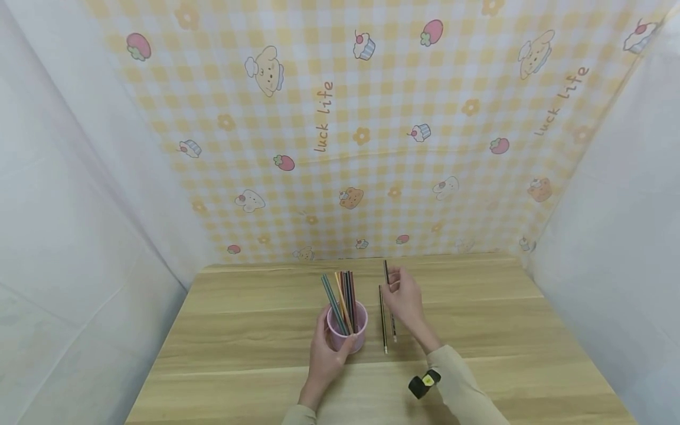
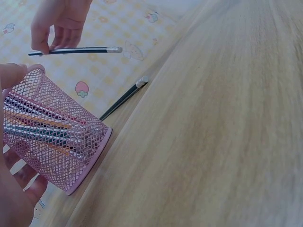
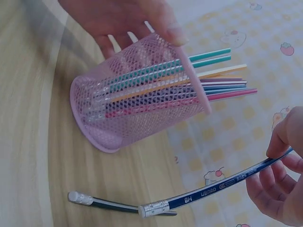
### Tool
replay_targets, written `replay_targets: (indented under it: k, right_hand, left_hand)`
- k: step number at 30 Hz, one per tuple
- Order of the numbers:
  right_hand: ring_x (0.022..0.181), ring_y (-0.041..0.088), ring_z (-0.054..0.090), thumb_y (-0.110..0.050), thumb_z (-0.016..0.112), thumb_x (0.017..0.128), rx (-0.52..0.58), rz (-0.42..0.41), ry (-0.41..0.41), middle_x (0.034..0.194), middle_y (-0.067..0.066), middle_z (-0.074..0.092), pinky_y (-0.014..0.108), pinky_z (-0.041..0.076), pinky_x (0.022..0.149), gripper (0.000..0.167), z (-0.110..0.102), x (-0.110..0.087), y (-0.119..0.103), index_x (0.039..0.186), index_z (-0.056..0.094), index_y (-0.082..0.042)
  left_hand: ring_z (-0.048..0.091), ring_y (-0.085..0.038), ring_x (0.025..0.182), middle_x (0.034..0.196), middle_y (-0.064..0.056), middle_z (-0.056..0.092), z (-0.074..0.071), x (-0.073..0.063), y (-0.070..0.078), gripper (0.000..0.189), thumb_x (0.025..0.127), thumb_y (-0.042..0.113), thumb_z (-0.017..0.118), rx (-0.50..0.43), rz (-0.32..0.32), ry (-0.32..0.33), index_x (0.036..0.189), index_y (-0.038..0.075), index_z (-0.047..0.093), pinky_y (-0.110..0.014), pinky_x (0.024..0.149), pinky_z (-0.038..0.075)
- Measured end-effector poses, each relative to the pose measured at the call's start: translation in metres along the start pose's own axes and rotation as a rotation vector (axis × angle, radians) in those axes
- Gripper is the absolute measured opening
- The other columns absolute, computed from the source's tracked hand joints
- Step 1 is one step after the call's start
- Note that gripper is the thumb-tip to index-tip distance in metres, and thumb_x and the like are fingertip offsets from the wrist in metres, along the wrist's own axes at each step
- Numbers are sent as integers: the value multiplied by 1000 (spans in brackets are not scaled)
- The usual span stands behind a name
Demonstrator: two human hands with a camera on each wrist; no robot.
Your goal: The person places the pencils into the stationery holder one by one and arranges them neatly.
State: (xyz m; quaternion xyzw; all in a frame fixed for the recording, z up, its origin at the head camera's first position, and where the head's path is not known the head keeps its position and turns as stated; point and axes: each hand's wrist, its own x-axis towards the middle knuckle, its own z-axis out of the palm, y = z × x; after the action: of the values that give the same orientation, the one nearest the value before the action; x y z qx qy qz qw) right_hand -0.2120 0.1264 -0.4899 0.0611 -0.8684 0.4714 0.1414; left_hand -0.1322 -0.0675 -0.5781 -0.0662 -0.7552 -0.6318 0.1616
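Note:
A pink mesh pencil cup (image 1: 347, 341) stands on the table with several pencils (image 1: 347, 295) in teal, orange, dark and red leaning inside it. My left hand (image 1: 326, 354) grips the cup from its left side, the thumb near the rim. To the right of the cup, my right hand (image 1: 405, 298) pinches a dark blue HB pencil (image 3: 208, 190) near its far end. This pencil's white eraser end points toward me and looks raised off the table in the left wrist view. A second dark pencil (image 1: 383, 321) lies on the table between the cup and the held pencil.
The wooden table (image 1: 239, 342) ends at the back against a yellow checked cloth (image 1: 393, 159) with printed cartoons. White sheets (image 1: 79, 236) hang at both sides. A black device with a yellow mark (image 1: 425, 382) sits at my right wrist.

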Motion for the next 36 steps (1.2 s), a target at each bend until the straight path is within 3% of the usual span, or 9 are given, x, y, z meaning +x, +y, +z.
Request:
replay_targets:
  k: [9,18,23,28,36]
  right_hand:
    - [82,23,65,4,61,82,111,-68,56,97,15,63,19,58,63,38,-6,1,-18,120,58,2]
    - [85,22,64,4,63,82,183,-103,89,100,12,63,20,59,65,36,-9,2,-42,118,58,0]
    - [85,23,63,7,61,84,274,-130,96,101,14,61,19,59,64,33,-9,4,-56,117,57,0]
    - [84,26,63,13,62,84,327,-146,109,101,19,61,15,57,62,33,-5,4,-64,116,57,4]
    - [83,33,63,17,60,84,324,-157,104,101,29,60,13,56,62,31,-5,-2,-87,115,54,15]
  left_hand:
    - [54,-31,135,147,-13,55,0,-1,2,87,80,18,84,12,-1,-2,154,13,38,-54,117,40]
    - [54,-30,135,148,-13,55,0,0,0,87,80,20,84,6,-5,-6,154,12,37,-53,117,41]
    - [54,-30,136,148,-14,55,-1,0,1,87,81,18,84,1,-2,-7,154,11,37,-53,118,40]
    - [54,-31,135,147,-13,55,-1,0,0,86,81,18,84,-1,14,-9,153,13,38,-54,117,41]
    - [55,-31,134,147,-12,55,0,0,-1,85,81,18,84,-11,7,-16,153,14,38,-55,116,41]
